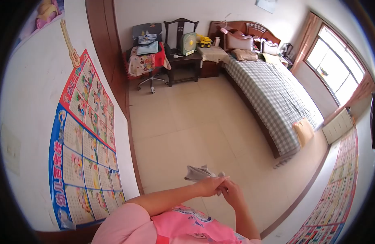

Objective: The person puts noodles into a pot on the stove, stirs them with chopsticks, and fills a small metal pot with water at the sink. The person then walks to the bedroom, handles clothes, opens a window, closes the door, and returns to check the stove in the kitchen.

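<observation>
A crumpled light grey cloth (198, 173) is bunched between my two hands in front of my body, with one end hanging out to the left. My left hand (211, 186) is closed around it, reaching in from the left. Against it presses my right hand (234, 193), its fingers also closed on the cloth. Small grey bits of the fabric show above and below the fingers. Whether it is one piece or two is hidden by the hands.
A bed (273, 93) with a checked cover stands at the right. Along the far wall are a swivel chair (149, 61) piled with clothes, a wooden chair holding a green fan (189, 44), and a bedside table (212, 54). Posters (88, 154) hang on the left wall.
</observation>
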A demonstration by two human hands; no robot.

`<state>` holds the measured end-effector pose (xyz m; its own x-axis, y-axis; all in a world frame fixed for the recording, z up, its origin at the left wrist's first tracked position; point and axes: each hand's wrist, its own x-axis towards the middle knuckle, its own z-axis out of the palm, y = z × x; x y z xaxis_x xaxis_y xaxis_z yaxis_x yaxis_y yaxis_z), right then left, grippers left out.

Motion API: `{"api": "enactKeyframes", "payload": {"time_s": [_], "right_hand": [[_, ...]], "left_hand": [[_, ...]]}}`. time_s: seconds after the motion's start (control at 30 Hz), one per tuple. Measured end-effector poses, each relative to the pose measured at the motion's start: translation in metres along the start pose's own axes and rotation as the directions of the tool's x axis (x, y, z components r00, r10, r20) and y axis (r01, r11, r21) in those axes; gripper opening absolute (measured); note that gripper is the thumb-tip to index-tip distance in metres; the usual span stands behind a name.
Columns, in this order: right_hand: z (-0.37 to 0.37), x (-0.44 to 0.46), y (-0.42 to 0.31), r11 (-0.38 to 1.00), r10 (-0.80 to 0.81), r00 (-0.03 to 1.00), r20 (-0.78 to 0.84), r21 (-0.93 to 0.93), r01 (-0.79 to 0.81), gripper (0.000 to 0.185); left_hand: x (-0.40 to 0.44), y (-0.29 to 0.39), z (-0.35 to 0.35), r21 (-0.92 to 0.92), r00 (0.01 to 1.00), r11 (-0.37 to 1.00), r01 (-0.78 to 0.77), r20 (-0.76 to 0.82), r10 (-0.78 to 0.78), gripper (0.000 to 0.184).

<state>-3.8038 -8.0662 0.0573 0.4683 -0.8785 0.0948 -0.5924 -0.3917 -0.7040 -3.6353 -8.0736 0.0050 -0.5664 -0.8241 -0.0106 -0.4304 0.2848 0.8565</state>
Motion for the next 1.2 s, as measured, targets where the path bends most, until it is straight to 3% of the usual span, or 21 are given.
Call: {"api": "enactKeyframes", "payload": {"time_s": [0.03, 0.17, 0.27, 0.33, 0.4, 0.5, 0.57, 0.63, 0.7, 0.73, 0.83, 1.0, 1.07, 1.1, 1.13, 1.2], "right_hand": [[0.002, 0.036, 0.001, 1.0, 0.011, 1.0, 0.013, 0.023, -0.011, 0.009], [0.012, 0.168, 0.021, 0.995, -0.019, 0.999, 0.038, 0.097, 0.015, 0.013], [0.015, 0.261, 0.039, 0.984, -0.032, 0.995, 0.093, 0.177, 0.015, 0.019], [0.007, 0.323, 0.041, 0.994, -0.087, 0.981, 0.171, -0.045, 0.096, 0.022], [0.02, 0.39, 0.078, 0.99, -0.123, 0.972, 0.202, -0.037, 0.133, 0.023], [0.024, 0.493, 0.102, 0.98, -0.2, 0.943, 0.266, 0.035, 0.198, 0.022], [0.027, 0.563, 0.094, 0.968, -0.244, 0.925, 0.29, 0.122, 0.218, 0.02], [0.026, 0.634, 0.084, 0.943, -0.327, 0.86, 0.391, 0.195, 0.27, 0.021], [0.027, 0.696, 0.074, 0.906, -0.41, 0.83, 0.378, 0.269, 0.326, 0.023], [0.027, 0.728, 0.068, 0.855, -0.495, 0.802, 0.333, 0.348, 0.384, 0.025], [0.031, 0.82, 0.063, 0.846, -0.517, 0.763, 0.389, 0.368, 0.385, 0.028], [0.041, 0.985, 0.051, 0.853, -0.506, 0.757, 0.413, 0.366, 0.371, 0.029], [0.044, 1.055, 0.054, 0.815, -0.556, 0.774, 0.305, 0.384, 0.434, 0.03], [0.04, 1.088, 0.049, 0.822, -0.549, 0.77, 0.324, 0.377, 0.427, 0.03], [0.034, 1.127, 0.04, 0.831, -0.53, 0.801, 0.279, 0.358, 0.425, 0.03], [0.027, 1.209, 0.022, 0.835, -0.515, 0.829, 0.217, 0.348, 0.427, 0.03]], "left_hand": [[0.012, -0.009, -0.032, 0.066, 0.998, 0.998, -0.007, -0.057, 0.011, 0.053], [0.062, -0.05, -0.135, 0.183, 0.98, 0.981, 0.064, -0.198, -0.027, 0.037], [0.098, -0.096, -0.194, 0.239, 0.95, 0.963, 0.127, -0.309, -0.049, 0.036], [0.123, -0.119, -0.236, 0.24, 0.931, 0.952, 0.189, -0.354, -0.095, 0.036], [0.151, -0.145, -0.279, 0.242, 0.905, 0.939, 0.244, -0.404, -0.131, 0.036], [0.19, -0.186, -0.335, 0.177, 0.855, 0.937, 0.302, -0.486, -0.184, 0.034], [0.209, -0.202, -0.38, 0.106, 0.779, 0.886, 0.451, -0.531, -0.333, 0.031], [0.231, -0.222, -0.426, 0.052, 0.743, 0.855, 0.516, -0.523, -0.417, 0.03], [0.258, -0.232, -0.469, -0.085, 0.657, 0.813, 0.576, -0.544, -0.522, 0.027], [0.272, -0.24, -0.49, -0.096, 0.649, 0.811, 0.578, -0.548, -0.527, 0.027], [0.306, -0.277, -0.553, -0.306, 0.589, 0.809, 0.502, -0.564, -0.579, 0.032], [0.371, -0.379, -0.681, -0.22, 0.665, 0.897, 0.383, -0.609, -0.433, 0.038], [0.404, -0.4, -0.741, -0.254, 0.663, 0.85, 0.462, -0.537, -0.521, 0.038], [0.42, -0.416, -0.772, -0.259, 0.688, 0.88, 0.398, -0.55, -0.473, 0.05], [0.435, -0.431, -0.799, -0.27, 0.689, 0.878, 0.396, -0.545, -0.478, 0.05], [0.464, -0.472, -0.856, -0.211, 0.649, 0.965, 0.158, -0.714, -0.262, 0.066]]}}
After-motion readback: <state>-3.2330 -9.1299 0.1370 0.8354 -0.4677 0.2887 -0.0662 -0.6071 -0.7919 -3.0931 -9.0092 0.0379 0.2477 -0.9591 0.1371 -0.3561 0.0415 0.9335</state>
